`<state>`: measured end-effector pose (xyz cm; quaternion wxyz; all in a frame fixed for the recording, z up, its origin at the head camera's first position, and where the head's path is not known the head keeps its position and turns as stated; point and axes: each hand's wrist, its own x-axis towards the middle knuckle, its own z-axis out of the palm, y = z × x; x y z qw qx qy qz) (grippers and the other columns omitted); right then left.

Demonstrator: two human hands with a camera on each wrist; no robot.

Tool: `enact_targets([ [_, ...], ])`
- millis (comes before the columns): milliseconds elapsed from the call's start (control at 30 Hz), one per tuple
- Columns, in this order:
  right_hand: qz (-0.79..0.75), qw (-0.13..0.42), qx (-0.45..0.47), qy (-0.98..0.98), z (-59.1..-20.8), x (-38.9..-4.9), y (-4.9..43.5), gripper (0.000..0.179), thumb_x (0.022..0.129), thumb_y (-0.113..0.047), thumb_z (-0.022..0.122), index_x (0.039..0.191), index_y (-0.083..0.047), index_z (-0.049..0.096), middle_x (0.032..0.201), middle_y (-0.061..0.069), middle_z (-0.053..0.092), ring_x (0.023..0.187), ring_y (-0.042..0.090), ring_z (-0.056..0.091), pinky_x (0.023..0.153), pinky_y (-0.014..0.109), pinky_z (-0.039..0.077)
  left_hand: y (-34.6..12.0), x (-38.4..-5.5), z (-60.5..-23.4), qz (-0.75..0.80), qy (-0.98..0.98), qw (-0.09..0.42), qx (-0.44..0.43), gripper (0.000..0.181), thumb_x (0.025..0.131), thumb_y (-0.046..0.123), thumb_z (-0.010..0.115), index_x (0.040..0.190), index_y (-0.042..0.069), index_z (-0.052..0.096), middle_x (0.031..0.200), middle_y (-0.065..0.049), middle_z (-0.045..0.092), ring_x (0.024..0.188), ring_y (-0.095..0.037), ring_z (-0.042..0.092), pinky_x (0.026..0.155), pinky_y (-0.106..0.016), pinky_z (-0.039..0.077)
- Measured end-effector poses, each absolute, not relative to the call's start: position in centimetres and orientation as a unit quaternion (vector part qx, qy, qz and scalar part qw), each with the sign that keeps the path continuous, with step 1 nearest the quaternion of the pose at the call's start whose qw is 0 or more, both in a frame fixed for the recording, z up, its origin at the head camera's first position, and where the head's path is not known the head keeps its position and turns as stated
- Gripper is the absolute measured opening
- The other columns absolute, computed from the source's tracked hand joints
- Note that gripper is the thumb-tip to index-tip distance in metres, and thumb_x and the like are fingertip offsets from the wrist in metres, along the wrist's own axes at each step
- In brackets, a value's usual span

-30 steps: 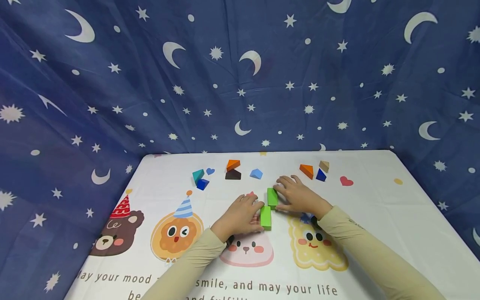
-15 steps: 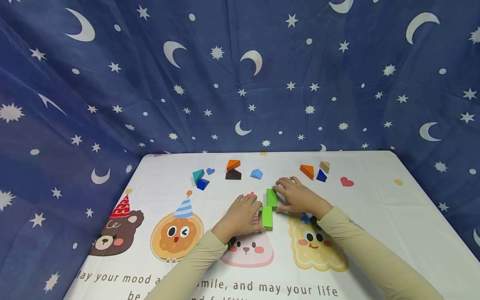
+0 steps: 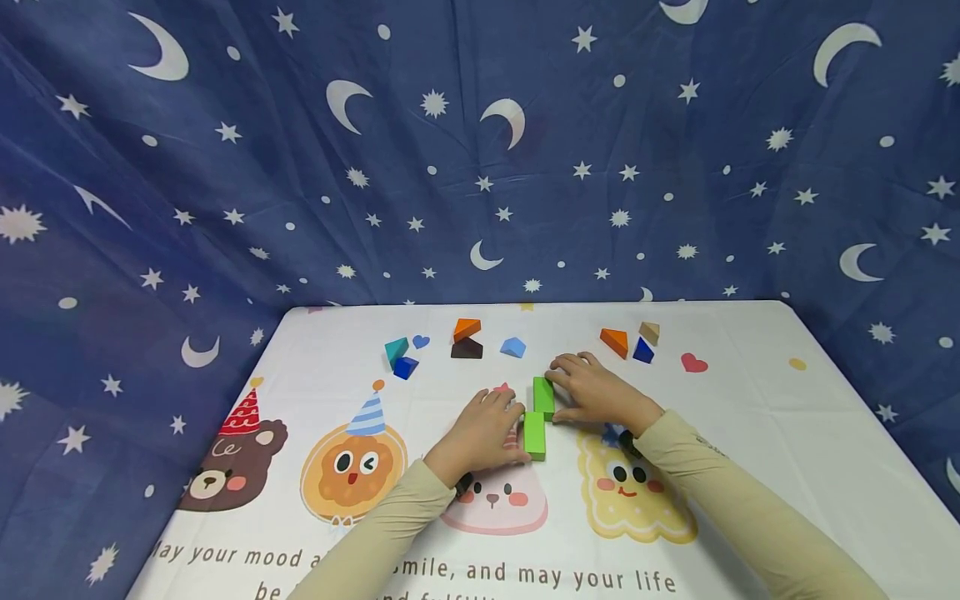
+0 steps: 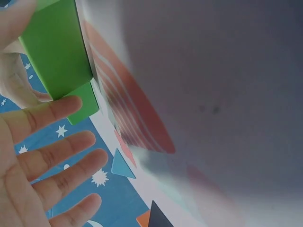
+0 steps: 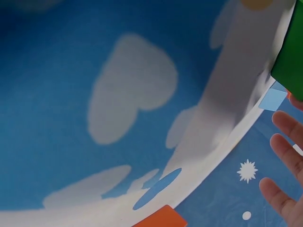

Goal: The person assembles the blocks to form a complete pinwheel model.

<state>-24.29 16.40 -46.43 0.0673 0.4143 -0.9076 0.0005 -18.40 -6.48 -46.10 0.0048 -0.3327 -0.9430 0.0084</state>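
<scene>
Two green rectangular blocks lie near the table's middle, their long sides pointing away from me. The nearer green block (image 3: 535,437) sits a little left of the farther green block (image 3: 543,399), its far end meeting the other's near end. My left hand (image 3: 482,433) pinches the nearer block between thumb and index finger at its two ends; the other fingers spread out in the left wrist view. My right hand (image 3: 596,392) holds the farther block from the right, thumb near its close end and index finger near its far end. The right wrist view shows only a corner of green block (image 5: 291,61).
Behind the hands lie a teal block (image 3: 396,352), a blue block (image 3: 405,367), an orange block (image 3: 467,328), a dark brown block (image 3: 467,348) and a light blue block (image 3: 513,347). Farther right are another orange block (image 3: 613,342), a dark blue block (image 3: 642,350) and a tan block (image 3: 649,333).
The nearer green block has shifted slightly right with my left hand, and the farther one slightly left and nearer to me. Over the last half second both have stayed about still.
</scene>
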Motion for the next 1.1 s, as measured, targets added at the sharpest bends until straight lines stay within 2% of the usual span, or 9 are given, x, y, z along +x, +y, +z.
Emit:
enact_targets([
  [333, 0.008, 0.067, 0.420, -0.905, -46.40, -24.17, 15.89, 0.070, 0.076, -0.058, 0.066, 0.123, -0.007, 0.058, 0.121, 0.013, 0.057, 0.118, 0.029, 0.051, 0.100, 0.050, 0.039, -6.10, -18.24, -46.25, 0.022, -0.942, 0.013, -0.335, 0.071, 0.076, 0.067, 0.060, 0.125, 0.017, 0.054, 0.132, -0.006, 0.052, 0.125, -0.020, 0.046, 0.108, -0.042, 0.035],
  [633, -0.002, 0.051, 0.414, -0.909, -46.15, -24.26, 15.75, 0.072, 0.075, -0.057, 0.067, 0.124, -0.006, 0.057, 0.122, 0.013, 0.058, 0.119, 0.029, 0.051, 0.100, 0.051, 0.039, -6.04, -18.08, -46.00, 0.022, -0.944, -0.005, -0.330, 0.073, 0.077, 0.066, 0.060, 0.129, 0.015, 0.052, 0.135, -0.007, 0.051, 0.128, -0.021, 0.045, 0.110, -0.042, 0.034],
  [1100, 0.007, 0.048, 0.417, -0.908, -45.63, -24.20, 15.52, 0.070, 0.073, -0.053, 0.071, 0.121, -0.004, 0.059, 0.118, 0.012, 0.060, 0.117, 0.029, 0.052, 0.098, 0.051, 0.040, -5.98, -18.23, -46.13, 0.026, -0.943, -0.009, -0.331, 0.070, 0.077, 0.068, 0.058, 0.124, 0.016, 0.057, 0.134, -0.006, 0.052, 0.127, -0.020, 0.046, 0.109, -0.041, 0.035],
])
